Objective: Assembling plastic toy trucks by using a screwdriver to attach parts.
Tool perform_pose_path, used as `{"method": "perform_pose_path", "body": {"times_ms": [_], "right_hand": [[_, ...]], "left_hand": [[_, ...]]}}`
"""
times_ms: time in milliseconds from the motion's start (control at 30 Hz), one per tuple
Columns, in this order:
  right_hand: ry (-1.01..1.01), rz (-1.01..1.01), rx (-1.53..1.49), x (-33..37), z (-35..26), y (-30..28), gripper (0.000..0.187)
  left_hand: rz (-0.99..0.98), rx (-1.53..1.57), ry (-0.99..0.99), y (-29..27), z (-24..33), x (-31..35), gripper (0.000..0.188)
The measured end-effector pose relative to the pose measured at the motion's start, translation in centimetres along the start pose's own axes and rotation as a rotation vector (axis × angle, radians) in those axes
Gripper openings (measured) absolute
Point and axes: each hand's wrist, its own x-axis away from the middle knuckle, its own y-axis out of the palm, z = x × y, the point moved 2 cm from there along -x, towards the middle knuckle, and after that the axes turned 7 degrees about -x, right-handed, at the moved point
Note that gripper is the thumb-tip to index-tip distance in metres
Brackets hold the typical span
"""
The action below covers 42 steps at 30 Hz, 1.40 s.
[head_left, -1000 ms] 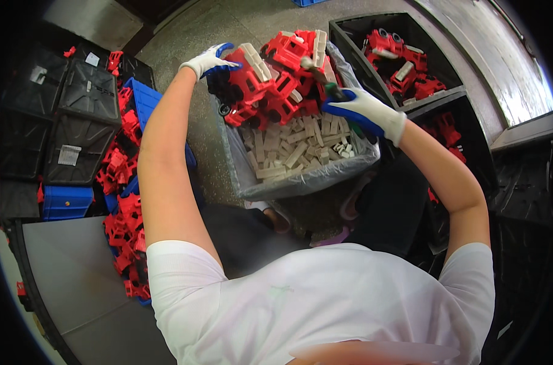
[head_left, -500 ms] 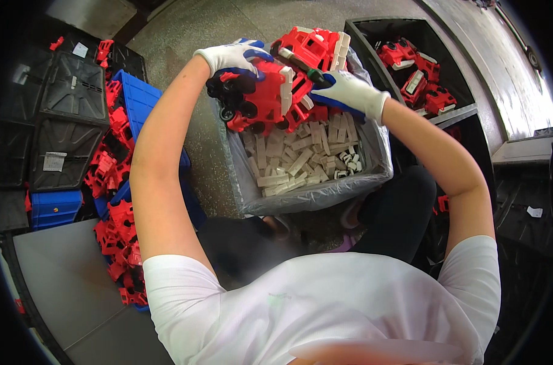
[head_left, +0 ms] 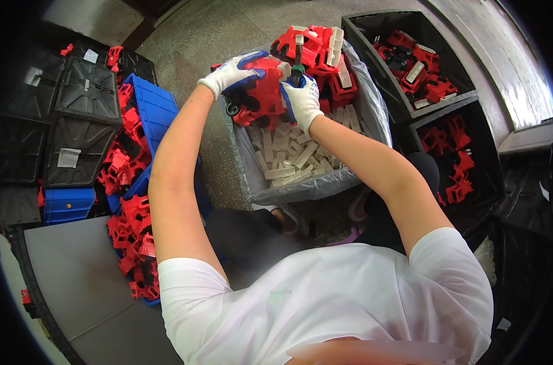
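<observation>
My left hand (head_left: 234, 74), in a white and blue work glove, grips a red toy truck (head_left: 266, 91) with black wheels. The truck is tilted over the near-left part of a plastic-lined box (head_left: 276, 196). My right hand (head_left: 303, 97), gloved alike, is closed around a tool with a dark green handle (head_left: 297, 72). Its dark shaft points away from me; its exact kind is hard to make out. The right glove is close beside the truck's right side. Behind both hands, more red toy trucks (head_left: 313, 45) with white parts lie piled on the box.
Loose white plastic pieces (head_left: 291, 152) fill the box. To the right, black crates (head_left: 374, 36) hold red trucks. At left, blue bins (head_left: 151, 109) overflow with red toy parts (head_left: 130, 225), beside stacked black crates (head_left: 81, 140) and a grey panel (head_left: 75, 267).
My right hand has moved left toward the truck and turned the tool from pointing left to pointing away. The left hand keeps its hold on the truck. The view has shifted slightly.
</observation>
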Motion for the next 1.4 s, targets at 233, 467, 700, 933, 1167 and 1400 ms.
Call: {"method": "perform_pose_path", "body": {"times_ms": [233, 467, 700, 933, 1167, 1400], "right_hand": [[0.171, -0.327, -0.489, 2.2, -3.7, -6.2, 0.019], [0.226, -0.649, -0.481, 7.2, -5.9, -15.4, 0.017], [0.074, -0.968, -0.266, 11.8, -0.5, -22.0, 0.029], [-0.100, -1.070, 0.191, 13.9, -0.6, -25.5, 0.035], [-0.107, -1.119, 0.412, 14.2, -2.5, -27.9, 0.052], [-0.230, -1.149, 0.310, 15.3, -0.2, -28.9, 0.046]], "left_hand": [[0.274, 0.291, 0.137, 1.7, 6.0, 5.6, 0.075], [0.387, 1.065, -0.149, 14.0, 6.9, 13.5, 0.054], [0.442, 1.516, -0.206, 19.7, 9.1, 19.3, 0.037], [0.213, 1.319, -0.256, 17.4, 12.4, 21.3, 0.044], [0.120, 1.215, -0.294, 18.0, 11.6, 21.1, 0.048], [-0.006, 1.142, -0.388, 17.9, 12.7, 20.4, 0.053]]}}
